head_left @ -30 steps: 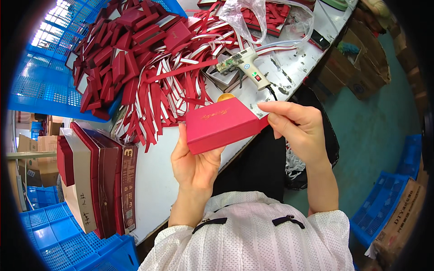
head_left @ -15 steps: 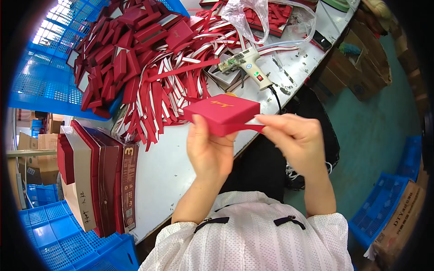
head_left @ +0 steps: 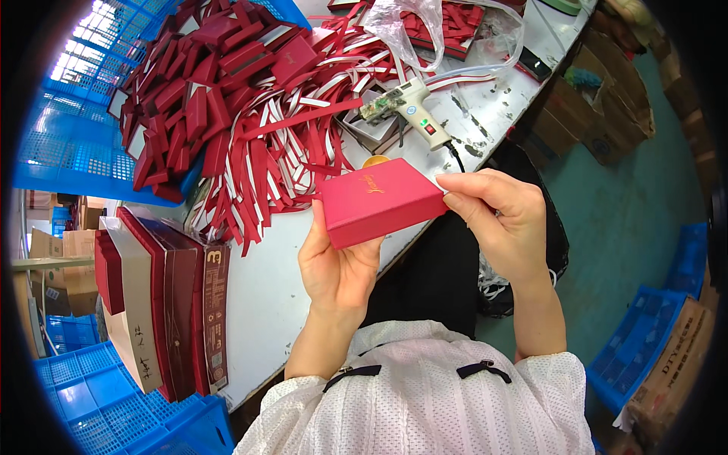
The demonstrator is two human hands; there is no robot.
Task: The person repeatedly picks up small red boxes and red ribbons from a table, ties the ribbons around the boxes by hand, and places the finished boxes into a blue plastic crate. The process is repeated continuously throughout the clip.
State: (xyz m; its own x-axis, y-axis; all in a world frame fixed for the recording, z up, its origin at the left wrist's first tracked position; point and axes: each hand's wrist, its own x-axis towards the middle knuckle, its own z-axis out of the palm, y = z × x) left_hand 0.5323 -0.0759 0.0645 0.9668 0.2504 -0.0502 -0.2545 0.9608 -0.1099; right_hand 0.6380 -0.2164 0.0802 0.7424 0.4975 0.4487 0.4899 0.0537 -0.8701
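A red gift box [head_left: 383, 205] with gold script on its lid rests tilted in my left hand [head_left: 339, 265]. That thumb presses its left end, while the other fingers support it from below. At the box's right corner, my right hand [head_left: 500, 216] pinches with thumb and forefinger; the red ribbon they gripped a moment before is mostly hidden now. A short red strip sticks out behind the box's left corner. Beyond the box, a glue gun [head_left: 413, 114] lies on an open small box [head_left: 375, 135], next to a heap of red-and-white ribbon strips [head_left: 273, 152].
Many red boxes [head_left: 201, 106] are piled in a blue crate [head_left: 76, 152] at the far left. Stacked cartons [head_left: 178, 303] stand at the table's left edge. A clear plastic bag [head_left: 425, 38], a phone [head_left: 533, 64] and a yellow round object [head_left: 374, 161] are on the white table [head_left: 262, 296].
The box has turned in my left hand, showing more of its lid and long side. My right hand has moved up against its right corner, and the stretched ribbon no longer shows.
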